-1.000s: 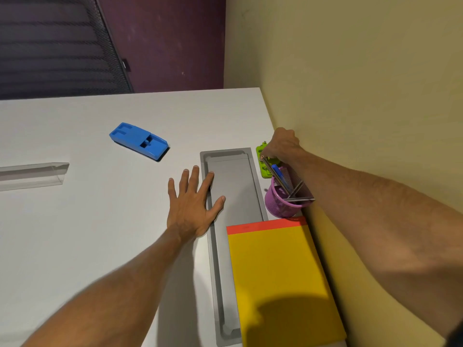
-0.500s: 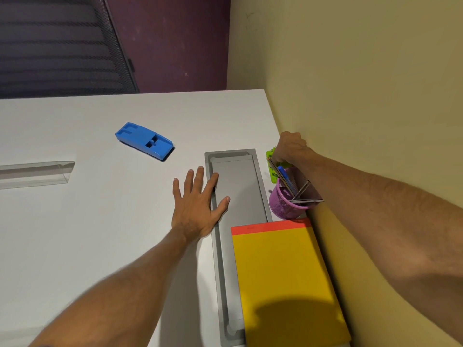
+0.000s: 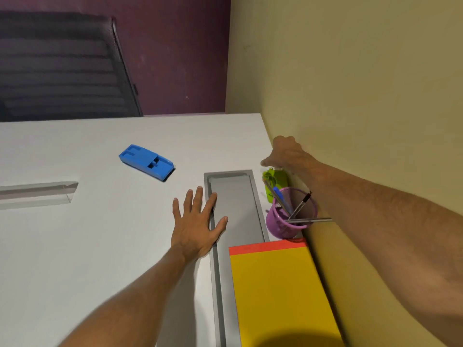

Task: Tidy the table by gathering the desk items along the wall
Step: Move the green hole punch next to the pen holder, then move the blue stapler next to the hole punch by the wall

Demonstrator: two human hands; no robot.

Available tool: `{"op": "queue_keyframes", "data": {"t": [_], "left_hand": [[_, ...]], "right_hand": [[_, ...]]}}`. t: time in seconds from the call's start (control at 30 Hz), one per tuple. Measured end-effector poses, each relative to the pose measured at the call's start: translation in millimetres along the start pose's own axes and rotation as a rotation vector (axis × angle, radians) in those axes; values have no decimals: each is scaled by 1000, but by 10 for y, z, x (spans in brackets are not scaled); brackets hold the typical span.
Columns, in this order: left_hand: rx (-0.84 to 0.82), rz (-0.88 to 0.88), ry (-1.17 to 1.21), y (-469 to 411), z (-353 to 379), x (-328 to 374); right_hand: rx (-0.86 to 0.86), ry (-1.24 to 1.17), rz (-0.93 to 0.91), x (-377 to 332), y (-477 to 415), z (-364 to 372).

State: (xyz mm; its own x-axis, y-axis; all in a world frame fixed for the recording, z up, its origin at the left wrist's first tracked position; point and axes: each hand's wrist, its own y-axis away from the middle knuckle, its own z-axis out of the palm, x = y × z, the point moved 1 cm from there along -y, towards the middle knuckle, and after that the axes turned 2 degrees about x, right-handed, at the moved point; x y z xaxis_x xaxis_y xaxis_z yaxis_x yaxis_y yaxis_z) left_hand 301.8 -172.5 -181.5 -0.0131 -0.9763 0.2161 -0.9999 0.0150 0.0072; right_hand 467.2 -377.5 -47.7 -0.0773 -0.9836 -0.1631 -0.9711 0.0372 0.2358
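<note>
A small green desk item [image 3: 275,181] lies on the white table [image 3: 100,246] against the yellow wall. My right hand [image 3: 285,154] hovers at its far end with the fingers curled down; their tips are hidden, so contact is unclear. Just nearer stands a purple mesh pen cup [image 3: 288,221] with several pens. A yellow notepad with a red top strip [image 3: 275,291] lies nearest me along the wall. A blue stapler-like item [image 3: 146,162] sits apart in the middle of the table. My left hand [image 3: 198,226] rests flat, fingers spread.
A long grey recessed cable tray [image 3: 235,209] runs beside the wall items; my left thumb and forefinger overlap its edge. A clear acrylic strip [image 3: 37,195] lies at the left. A dark mesh chair back [image 3: 62,66] stands beyond the far edge.
My right hand has shifted a little farther along the wall, uncovering more of the green item. My left hand has stayed flat on the table.
</note>
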Motion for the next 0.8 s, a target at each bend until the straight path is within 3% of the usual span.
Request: {"op": "queue_keyframes", "data": {"t": [0.23,0.33,0.47,0.8], "left_hand": [[-254,-40,50,-128,-319,-20],[-133,-109,137,-132,-729,5],[0,-85,53,33,-1332,130],[103,-59,-67,1035,-2467,202]], "right_hand": [[125,39,-142,-198,395,-377],[162,85,-200,-282,675,-506],[220,117,-263,-407,1125,-648],[182,16,-236,-637,2381,-791]]}}
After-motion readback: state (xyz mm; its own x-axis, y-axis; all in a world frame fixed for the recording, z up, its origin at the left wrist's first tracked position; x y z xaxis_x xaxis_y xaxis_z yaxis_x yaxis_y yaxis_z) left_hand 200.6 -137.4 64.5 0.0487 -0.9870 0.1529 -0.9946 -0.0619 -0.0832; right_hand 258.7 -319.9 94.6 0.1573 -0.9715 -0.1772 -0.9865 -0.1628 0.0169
